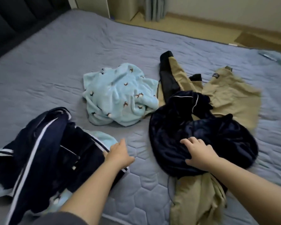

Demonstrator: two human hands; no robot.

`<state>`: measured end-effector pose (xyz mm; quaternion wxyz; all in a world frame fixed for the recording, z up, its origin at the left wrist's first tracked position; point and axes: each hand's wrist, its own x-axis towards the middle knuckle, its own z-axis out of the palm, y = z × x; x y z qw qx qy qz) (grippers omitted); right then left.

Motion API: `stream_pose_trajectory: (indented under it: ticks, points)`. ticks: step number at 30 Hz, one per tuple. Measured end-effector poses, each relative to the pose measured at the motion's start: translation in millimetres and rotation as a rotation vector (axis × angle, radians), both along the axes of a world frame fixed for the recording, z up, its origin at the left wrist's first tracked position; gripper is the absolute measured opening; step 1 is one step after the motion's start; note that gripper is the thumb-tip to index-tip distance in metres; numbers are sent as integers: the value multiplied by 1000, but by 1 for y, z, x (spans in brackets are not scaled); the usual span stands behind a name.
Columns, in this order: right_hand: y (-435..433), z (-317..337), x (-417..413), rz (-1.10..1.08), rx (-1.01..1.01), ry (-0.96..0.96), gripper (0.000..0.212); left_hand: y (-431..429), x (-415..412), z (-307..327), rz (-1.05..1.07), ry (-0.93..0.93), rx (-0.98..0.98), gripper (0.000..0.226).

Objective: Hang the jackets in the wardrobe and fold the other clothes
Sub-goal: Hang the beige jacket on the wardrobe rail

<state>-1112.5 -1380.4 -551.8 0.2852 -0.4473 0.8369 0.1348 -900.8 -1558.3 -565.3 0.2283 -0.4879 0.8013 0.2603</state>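
Sprawling at the right, one tan jacket (225, 95) with black sleeve panels is the biggest piece. Two navy garments come next: a navy fleece (206, 127) heaped on the jacket's middle, and a white-striped navy garment (47, 143) at the near left. Two pale blue fleece pieces follow: a crumpled one (120, 95) in the centre and a second one (104, 137) showing from under the striped garment. Two bare hands are in view. The right hand (199, 151) bunches the navy fleece in curled fingers; the left hand (118, 153) touches the striped garment's edge, its grip too blurred to tell. All lie on a blue-grey quilted bed (71, 54), with a dark headboard (15, 21) far left, and wooden floor (201, 25) and a grey curtain (154, 8) beyond.
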Motion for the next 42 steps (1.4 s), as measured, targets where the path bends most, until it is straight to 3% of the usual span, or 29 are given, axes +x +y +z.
stream_pose_trajectory:
  ticks: [5,8,11,13,15,17,19,20,21,24,26,27,28,30,32,35,37,39,42]
  points:
    - [58,-43,-45,-17,165,188,94,78,-85,-50,-241,111,104,85]
    - [90,-69,-68,-36,245,293,93,110,-124,-74,-379,118,95,95]
    - [114,-96,-89,-95,213,296,89,128,-149,-103,-513,-1,0,106]
    - [125,-113,-91,-81,154,258,82,132,-157,-121,-612,-148,-88,86]
    - [135,-124,-88,-35,93,259,69,134,-166,-131,-654,-125,-101,44]
    - [144,-126,-89,-76,-3,292,64,129,-176,-127,-451,173,35,15]
    - [151,-120,-95,-187,-114,312,81,117,-189,-110,-68,459,295,30]
    - [152,-114,-99,-230,-139,314,93,110,-193,-103,46,531,378,33]
    - [150,-107,-103,-242,-140,320,102,105,-195,-95,17,542,378,32]
    - [138,-92,-110,-233,-93,323,115,95,-187,-81,-482,339,100,10]
    - [130,-88,-112,-207,-28,278,116,96,-180,-88,-610,57,133,79]
    - [127,-91,-111,-183,5,251,116,100,-176,-95,-637,-59,121,101]
    - [126,-96,-109,-156,36,235,115,107,-171,-103,-683,-145,73,108]
    - [126,-109,-104,-134,76,232,105,119,-165,-123,-713,-201,-81,85]
    - [128,-121,-102,-211,80,210,78,124,-160,-143,-619,-84,-135,47]
    - [136,-127,-103,-578,-168,56,30,113,-152,-148,-78,412,169,6]
    - [134,-113,-101,-969,-542,-163,9,104,-151,-128,296,631,420,11]
    - [111,-79,-96,-1322,-901,-490,11,96,-155,-91,606,854,675,23]
    - [50,-11,-87,-1418,-1111,-1024,22,79,-169,-12,774,1066,1087,23]
